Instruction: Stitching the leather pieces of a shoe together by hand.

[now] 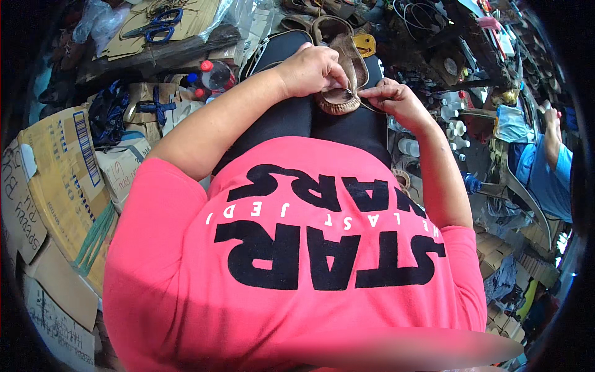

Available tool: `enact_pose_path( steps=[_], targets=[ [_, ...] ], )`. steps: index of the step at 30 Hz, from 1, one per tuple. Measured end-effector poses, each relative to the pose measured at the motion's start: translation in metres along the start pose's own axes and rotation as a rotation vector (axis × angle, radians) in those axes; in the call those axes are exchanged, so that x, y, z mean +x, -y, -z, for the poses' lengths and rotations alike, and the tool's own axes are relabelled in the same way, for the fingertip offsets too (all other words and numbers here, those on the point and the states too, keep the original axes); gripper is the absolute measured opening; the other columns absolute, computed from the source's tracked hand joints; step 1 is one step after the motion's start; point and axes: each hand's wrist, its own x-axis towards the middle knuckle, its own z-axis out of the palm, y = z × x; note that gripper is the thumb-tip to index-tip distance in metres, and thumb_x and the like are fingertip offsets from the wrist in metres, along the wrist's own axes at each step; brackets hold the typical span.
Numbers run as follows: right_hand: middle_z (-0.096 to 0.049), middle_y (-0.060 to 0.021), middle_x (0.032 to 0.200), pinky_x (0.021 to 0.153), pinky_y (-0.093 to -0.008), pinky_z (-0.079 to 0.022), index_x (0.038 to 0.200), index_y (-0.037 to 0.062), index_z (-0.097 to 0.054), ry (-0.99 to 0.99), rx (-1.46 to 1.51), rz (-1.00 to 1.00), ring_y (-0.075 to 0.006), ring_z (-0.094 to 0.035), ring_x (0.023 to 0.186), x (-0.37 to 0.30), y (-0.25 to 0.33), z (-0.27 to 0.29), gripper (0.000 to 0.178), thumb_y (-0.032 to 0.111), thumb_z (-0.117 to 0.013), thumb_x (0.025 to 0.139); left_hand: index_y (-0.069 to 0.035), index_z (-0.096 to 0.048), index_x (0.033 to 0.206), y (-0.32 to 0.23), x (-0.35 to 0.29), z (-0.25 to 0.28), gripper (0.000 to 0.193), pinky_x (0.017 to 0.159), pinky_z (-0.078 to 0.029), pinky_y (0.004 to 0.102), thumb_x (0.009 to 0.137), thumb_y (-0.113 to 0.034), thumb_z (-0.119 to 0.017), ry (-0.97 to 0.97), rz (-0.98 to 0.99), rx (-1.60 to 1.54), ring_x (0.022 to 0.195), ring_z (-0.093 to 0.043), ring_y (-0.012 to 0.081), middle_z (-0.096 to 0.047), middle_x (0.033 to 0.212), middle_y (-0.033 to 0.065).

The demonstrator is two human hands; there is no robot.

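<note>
A brown leather moccasin (339,102) with a gathered, puckered toe rests between my thighs, its toe pointing toward me. My left hand (315,71) reaches over it from the left, with thumb and fingers pinched down on the upper just behind the toe. Close against the right side of the toe is my right hand (396,102), thumb and forefinger pressed together. Whatever lies between those right fingertips is too small to make out. More brown shoe parts (331,28) lie beyond the moccasin, beside a yellow leather piece (364,44).
Blue-handled scissors (162,28) lie on a board at the far left. A red-capped bottle (217,75) stands near my left forearm. Cardboard boxes (65,180) fill the left side. Small white bottles (455,130) line the right. Another person's blue-clothed arm (551,146) shows at far right.
</note>
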Motion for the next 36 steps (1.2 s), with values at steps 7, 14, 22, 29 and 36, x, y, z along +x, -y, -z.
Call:
enact_pose_path(
  steps=[7,14,22,29,36],
  targets=[
    [-0.049,0.0032,0.080,0.076,-0.0195,-0.040,0.109,0.0112,-0.068,-0.094,-0.003,-0.011,-0.0073,-0.048,0.081,-0.011,0.000,-0.010,0.031,-0.001,-0.063,0.081,-0.024,-0.072,0.086,-0.014,-0.022,-0.001,0.019,0.078,-0.034,0.0351,0.071,-0.013,-0.069,-0.078,0.052,0.173,0.087,-0.054,0.0168,-0.056,0.076,-0.0044],
    [-0.058,0.0003,0.087,0.080,-0.0208,-0.041,0.107,0.0098,-0.069,-0.165,-0.073,0.028,-0.0081,-0.050,0.084,-0.011,-0.001,-0.017,0.028,0.002,-0.065,0.081,-0.016,-0.068,0.077,-0.023,-0.022,-0.014,0.007,0.078,-0.035,0.0342,0.071,-0.018,-0.069,-0.171,0.148,0.106,0.083,-0.057,0.0182,-0.061,0.074,-0.0013],
    [-0.067,-0.0027,0.090,0.076,-0.0213,-0.047,0.102,0.0011,-0.068,-0.204,0.307,-0.111,-0.0065,-0.058,0.082,-0.006,0.008,-0.023,0.020,0.007,-0.067,0.082,-0.017,-0.067,0.083,-0.033,-0.006,-0.017,0.014,0.083,-0.034,0.0379,0.073,-0.026,-0.069,-0.052,0.444,-0.055,0.088,-0.060,0.0176,-0.066,0.080,-0.0011],
    [-0.067,-0.0024,0.081,0.071,-0.0211,-0.047,0.088,-0.0001,-0.068,-0.143,0.072,-0.205,-0.0062,-0.058,0.075,0.008,0.027,-0.012,0.013,0.009,-0.072,0.079,-0.013,-0.067,0.083,-0.033,0.008,-0.010,0.014,0.080,-0.041,0.0384,0.073,-0.022,-0.069,0.038,0.308,-0.067,0.080,-0.061,0.0215,-0.065,0.081,0.0047],
    [-0.058,0.0010,0.081,0.072,-0.0231,-0.044,0.083,0.0024,-0.066,-0.171,0.218,-0.207,-0.0072,-0.053,0.077,-0.006,0.003,0.008,0.013,0.012,-0.074,0.077,-0.016,-0.065,0.085,-0.033,-0.004,0.009,0.008,0.082,-0.035,0.0412,0.079,-0.021,-0.063,0.068,0.194,0.204,0.092,-0.053,0.0212,-0.064,0.083,-0.0005]
  ],
)
